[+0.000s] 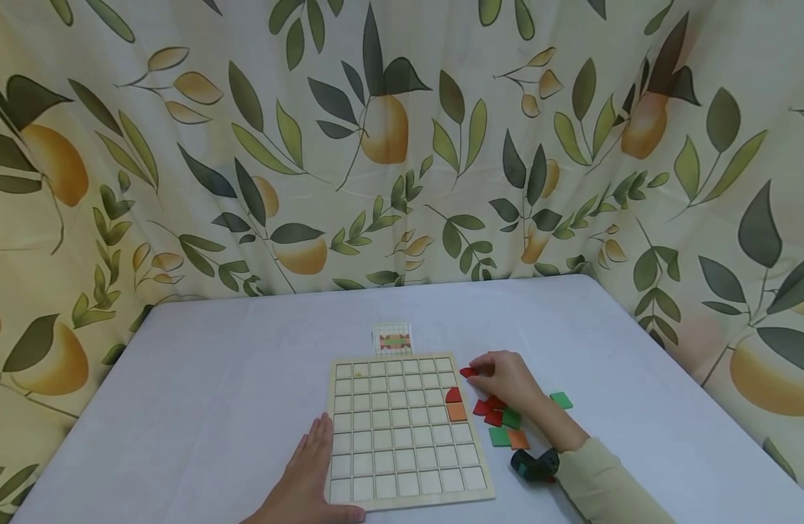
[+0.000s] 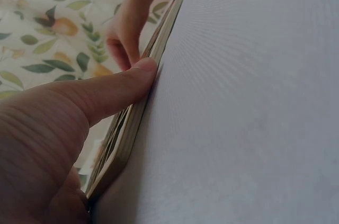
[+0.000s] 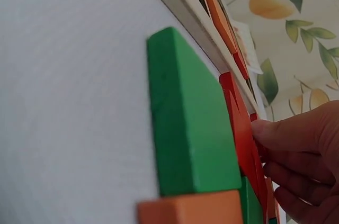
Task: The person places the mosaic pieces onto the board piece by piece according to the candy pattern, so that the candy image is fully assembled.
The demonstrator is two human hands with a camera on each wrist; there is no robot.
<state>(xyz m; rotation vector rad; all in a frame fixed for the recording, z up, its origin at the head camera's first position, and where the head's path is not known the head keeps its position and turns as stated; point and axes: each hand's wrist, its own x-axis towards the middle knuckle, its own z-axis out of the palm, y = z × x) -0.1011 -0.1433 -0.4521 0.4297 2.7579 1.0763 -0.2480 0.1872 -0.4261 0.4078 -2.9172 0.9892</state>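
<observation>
A wooden grid board point(image 1: 434, 502) lies on the white table. My left hand point(image 1: 303, 473) rests along its left side with the fingers straight, and the thumb point(image 2: 124, 83) lies against the front edge. Just beyond the board's right edge, my right hand point(image 1: 511, 378) pinches a small red piece point(image 1: 468, 372) between thumb and fingers. Two pieces sit in the rightmost column: a red piece with a curved side point(image 1: 453, 395) and, directly below it, an orange square point(image 1: 457, 413). The other cells show bare wood.
Several loose red pieces point(image 1: 493, 418) and green squares point(image 1: 499, 437) lie right of the board, with an orange square point(image 1: 518, 439) among them. Another green piece point(image 1: 562, 399) lies beyond the right wrist. Behind the board is a pattern card point(image 1: 393, 349). A fruit-print curtain point(image 1: 428, 218) surrounds the table.
</observation>
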